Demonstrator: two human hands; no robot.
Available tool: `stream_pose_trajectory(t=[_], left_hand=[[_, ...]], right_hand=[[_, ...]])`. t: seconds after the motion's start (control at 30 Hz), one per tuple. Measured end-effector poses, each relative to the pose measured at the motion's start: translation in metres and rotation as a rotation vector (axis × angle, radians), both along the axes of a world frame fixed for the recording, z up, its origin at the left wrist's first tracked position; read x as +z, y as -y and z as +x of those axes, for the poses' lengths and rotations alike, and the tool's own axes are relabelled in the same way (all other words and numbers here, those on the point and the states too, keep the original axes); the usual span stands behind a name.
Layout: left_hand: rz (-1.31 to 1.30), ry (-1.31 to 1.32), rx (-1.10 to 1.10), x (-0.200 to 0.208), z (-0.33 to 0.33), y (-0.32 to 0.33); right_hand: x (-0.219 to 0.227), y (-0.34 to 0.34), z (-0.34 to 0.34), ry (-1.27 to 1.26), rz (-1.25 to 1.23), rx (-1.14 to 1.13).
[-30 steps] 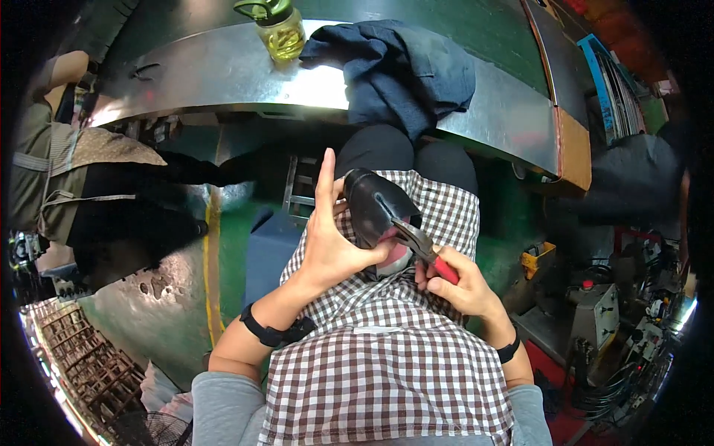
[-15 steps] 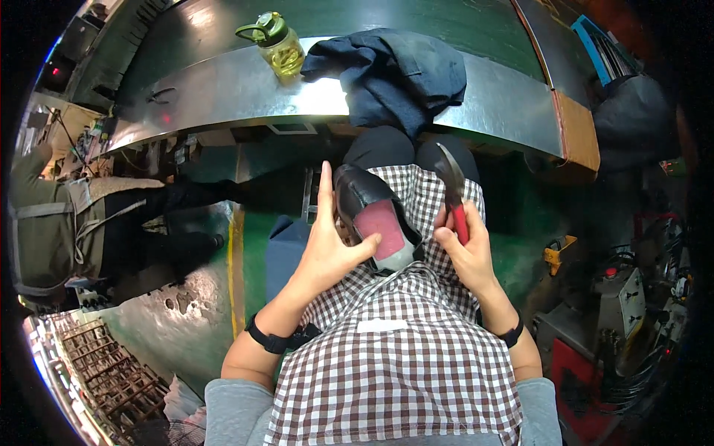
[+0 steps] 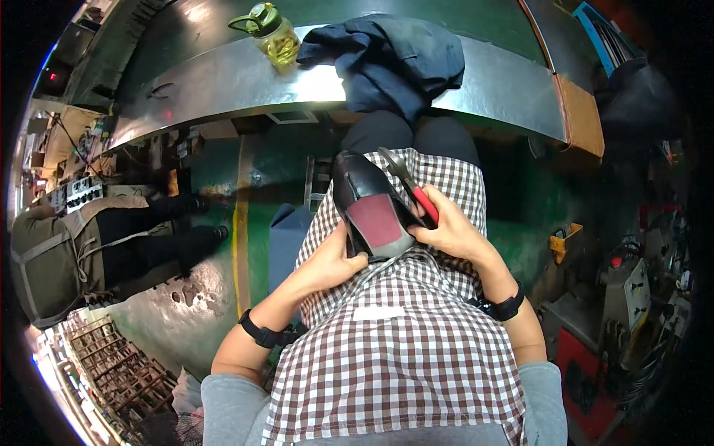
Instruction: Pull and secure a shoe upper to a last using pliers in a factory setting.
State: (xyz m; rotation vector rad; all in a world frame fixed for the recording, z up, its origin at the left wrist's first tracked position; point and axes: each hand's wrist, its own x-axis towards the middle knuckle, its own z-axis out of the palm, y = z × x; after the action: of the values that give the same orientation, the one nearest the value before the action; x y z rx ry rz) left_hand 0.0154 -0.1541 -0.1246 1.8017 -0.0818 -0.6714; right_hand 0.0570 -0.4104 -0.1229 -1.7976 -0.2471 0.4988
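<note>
A black shoe (image 3: 352,181) lies on my lap with its toe pointing away from me. Its opening shows a dusky pink insole (image 3: 378,221) with a grey area at the heel. My left hand (image 3: 332,260) is closed on the left rim of the shoe near the heel; some fingers are hidden under it. In my right hand (image 3: 452,229) are red-handled pliers (image 3: 403,174), their curved metal head lying over the shoe's right side. The thumb of that hand also presses the right rim near the heel. A checked apron (image 3: 401,372) covers my lap.
Ahead stands a metal-edged bench (image 3: 216,93) carrying a green-lidded bottle (image 3: 275,37) and a dark blue cloth garment (image 3: 394,56). A co-worker (image 3: 82,253) is at the left, above a wire rack (image 3: 123,372). Machinery (image 3: 625,297) stands at the right.
My left hand has gone from spread fingers to gripping the shoe's rim. My right hand has moved left with the pliers, from beside the shoe to touching it.
</note>
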Motion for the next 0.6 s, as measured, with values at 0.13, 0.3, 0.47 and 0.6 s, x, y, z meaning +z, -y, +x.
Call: stream_pose_trajectory(t=[0.13, 0.3, 0.47, 0.6], left_hand=[[0.199, 0.044, -0.017, 0.005, 0.001, 0.012], [-0.11, -0.005, 0.138, 0.002, 0.02, 0.019], [-0.319, -0.237, 0.101, 0.022, 0.049, -0.004], [-0.234, -0.305, 0.026, 0.032, 0.062, 0.006]], right_hand=[[-0.003, -0.001, 0.002, -0.044, -0.063, -0.062], [0.011, -0.004, 0.013, -0.168, 0.065, -0.151], [0.039, 0.007, 0.04, -0.302, 0.17, -0.15], [0.037, 0.012, 0.035, -0.292, 0.219, -0.219]])
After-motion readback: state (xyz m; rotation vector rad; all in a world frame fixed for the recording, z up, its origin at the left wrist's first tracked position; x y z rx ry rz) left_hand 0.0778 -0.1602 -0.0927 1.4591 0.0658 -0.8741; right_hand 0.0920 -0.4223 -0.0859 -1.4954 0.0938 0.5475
